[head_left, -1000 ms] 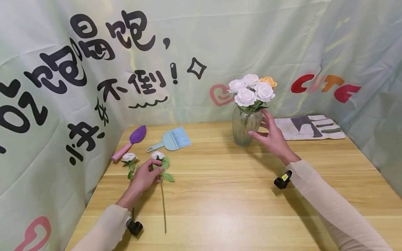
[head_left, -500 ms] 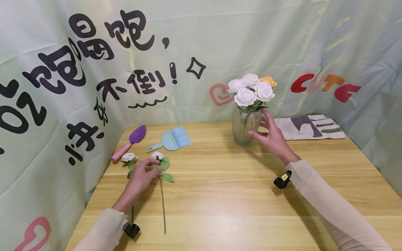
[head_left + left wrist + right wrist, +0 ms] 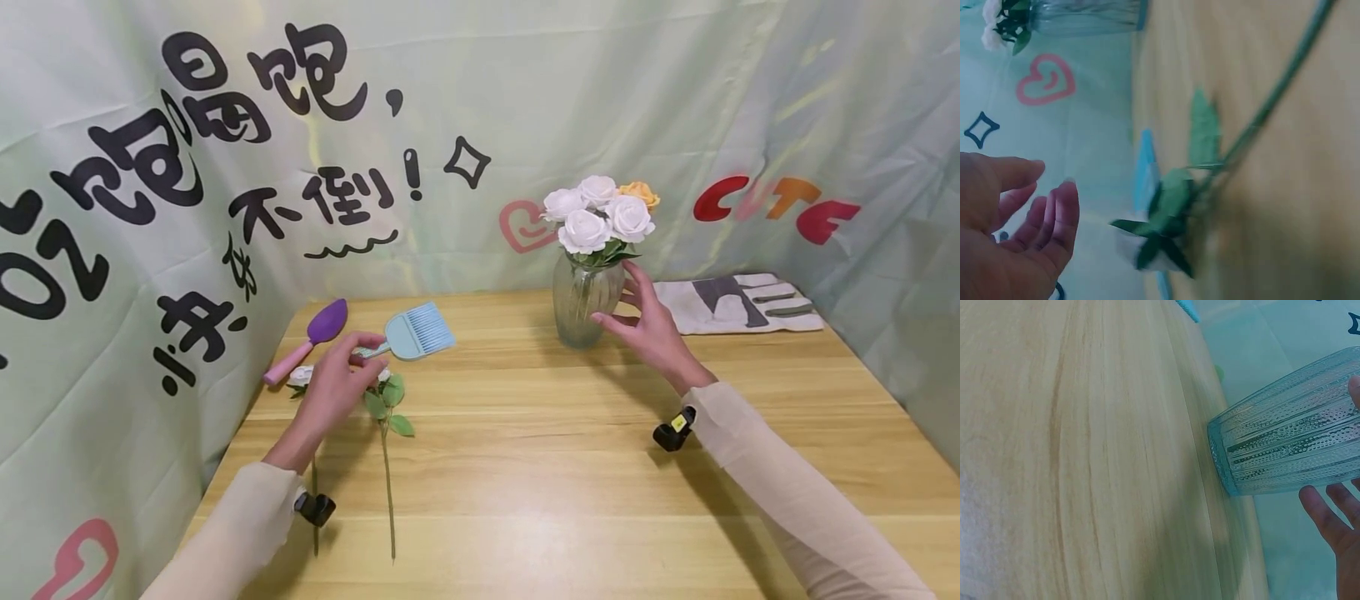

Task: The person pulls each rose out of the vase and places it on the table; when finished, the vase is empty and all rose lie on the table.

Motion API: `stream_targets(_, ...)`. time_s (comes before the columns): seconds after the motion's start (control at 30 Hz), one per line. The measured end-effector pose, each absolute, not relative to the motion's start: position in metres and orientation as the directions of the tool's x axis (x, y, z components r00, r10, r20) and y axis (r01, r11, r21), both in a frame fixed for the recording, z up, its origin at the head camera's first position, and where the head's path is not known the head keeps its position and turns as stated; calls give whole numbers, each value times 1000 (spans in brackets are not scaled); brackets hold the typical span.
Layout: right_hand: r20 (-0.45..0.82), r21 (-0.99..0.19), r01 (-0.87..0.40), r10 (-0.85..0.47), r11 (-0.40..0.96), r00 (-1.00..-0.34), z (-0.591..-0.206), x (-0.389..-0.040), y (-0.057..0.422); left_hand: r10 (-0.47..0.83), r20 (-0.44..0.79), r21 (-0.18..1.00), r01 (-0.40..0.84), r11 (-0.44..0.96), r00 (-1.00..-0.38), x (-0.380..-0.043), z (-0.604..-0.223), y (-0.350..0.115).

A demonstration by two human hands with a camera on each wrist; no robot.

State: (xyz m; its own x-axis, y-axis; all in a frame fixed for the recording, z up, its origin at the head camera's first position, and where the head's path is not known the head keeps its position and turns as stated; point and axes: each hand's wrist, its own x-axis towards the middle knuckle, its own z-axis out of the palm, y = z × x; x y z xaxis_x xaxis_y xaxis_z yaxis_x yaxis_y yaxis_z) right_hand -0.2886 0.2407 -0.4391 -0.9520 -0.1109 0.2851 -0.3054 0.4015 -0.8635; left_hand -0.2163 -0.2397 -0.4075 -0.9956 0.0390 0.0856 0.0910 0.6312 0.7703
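Observation:
My right hand (image 3: 651, 327) holds the ribbed clear glass vase (image 3: 577, 304) by its right side, with the thumb in front and fingers curved round it. White roses (image 3: 587, 231) and one orange rose (image 3: 639, 194) stand in the vase. In the right wrist view the vase (image 3: 1291, 431) shows its textured wall. My left hand (image 3: 341, 379) hovers above two loose rose stems at the left, its thumb and fingers bent and apart with nothing between them. One loose rose (image 3: 387, 408) is partly covered by the hand. The other white rose (image 3: 302, 377) is mostly hidden behind it.
A light blue dustpan with a small brush (image 3: 412, 333) lies just beyond my left hand. Left of it is a purple trowel with a pink handle (image 3: 306, 343). Grey and white gloves (image 3: 738, 304) lie behind my right hand. A printed cloth (image 3: 420, 250) hangs round the table.
My left hand has come off the nearer rose, first drawing back left, then rising away toward the dustpan handle. The rose stays on the table. The right hand keeps its place at the vase.

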Motion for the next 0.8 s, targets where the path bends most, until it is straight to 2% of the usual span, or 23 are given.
stream_targets(0.27, 291, -868, -308, -104, 390, -951, -439, -287, 240, 187, 196, 788, 268, 554, -963, -254, -385, -202)
stream_targets(0.57, 293, -869, -311, -107, 385, -950, -440, -288, 240, 261, 277, 821, 369, 436, -925, -287, -370, -134)
stream_targets(0.8, 295, -865, -313, -108, 392, -949, -441, -289, 241, 350, 328, 844, 439, 309, -877, -300, -358, -75)
